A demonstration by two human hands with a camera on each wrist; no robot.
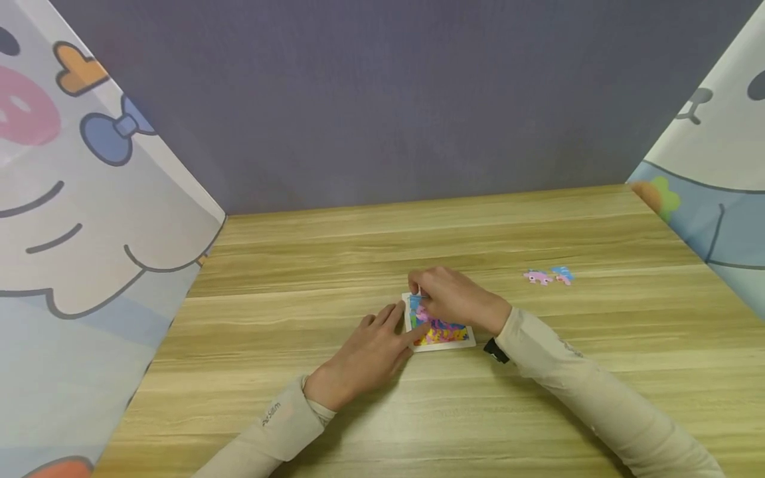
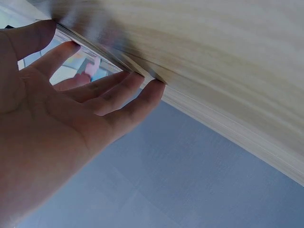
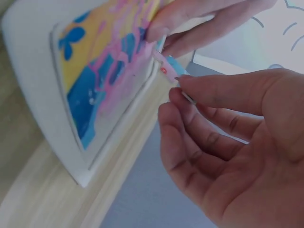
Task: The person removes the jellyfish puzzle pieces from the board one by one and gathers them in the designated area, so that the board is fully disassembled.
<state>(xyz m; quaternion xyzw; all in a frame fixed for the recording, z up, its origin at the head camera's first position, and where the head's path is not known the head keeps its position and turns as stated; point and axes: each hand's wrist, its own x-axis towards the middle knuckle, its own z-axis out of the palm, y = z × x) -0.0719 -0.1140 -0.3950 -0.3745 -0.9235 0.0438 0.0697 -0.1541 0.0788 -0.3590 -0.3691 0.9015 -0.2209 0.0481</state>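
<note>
A jigsaw puzzle in a white-rimmed tray [image 1: 448,347] lies on the wooden table, its picture in blue, pink and yellow. My left hand [image 1: 366,355] rests at the tray's left side with fairly straight fingers, the index finger reaching over the picture. Over the upper part of the tray is my right hand [image 1: 457,300]. In the right wrist view its thumb and index finger pinch a small pink and blue puzzle piece [image 3: 167,70] at the tray's edge. An unfilled pale area shows along that side of the tray [image 3: 28,90]. The right hand partly covers the puzzle in the head view.
Two loose puzzle pieces, one pink [image 1: 538,277] and one blue and pink [image 1: 562,274], lie to the right on the table [image 1: 299,265]. A grey panel [image 1: 382,106] rises behind the table, with cartoon-printed panels at both sides.
</note>
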